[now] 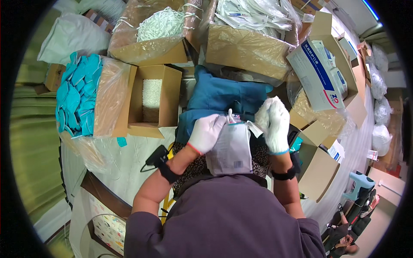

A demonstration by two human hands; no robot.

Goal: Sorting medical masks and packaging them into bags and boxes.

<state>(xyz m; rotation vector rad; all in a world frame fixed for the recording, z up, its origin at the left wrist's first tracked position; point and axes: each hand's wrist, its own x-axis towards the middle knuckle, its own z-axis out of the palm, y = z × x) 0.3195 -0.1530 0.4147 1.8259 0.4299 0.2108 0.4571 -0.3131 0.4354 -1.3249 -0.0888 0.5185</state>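
In front of my body a translucent white pouch [234, 150] hangs upright, with printing on it and a thin teal line by its top edge. My left hand [205, 134], in a white knit glove, pinches its upper left corner. A small white loop [230, 116] sticks up from the mouth. My right hand [274, 122], gloved too, is closed with its fingers curled, just right of the pouch top. Beside those fingers a short white strip [254, 129] slants out from the pouch's upper right corner; whether they grip it is hidden. Blue cloth [223, 94] lies beyond the hands.
Teal mask shells [79, 94] fill a plastic-lined box at left, by an open carton [170, 96] with small white pieces. At the back stand boxes of white cords [161, 25] and flat pouches [256, 17]. Right are a printed carton [318, 77], an opened carton [316, 172] and another person [342, 238].
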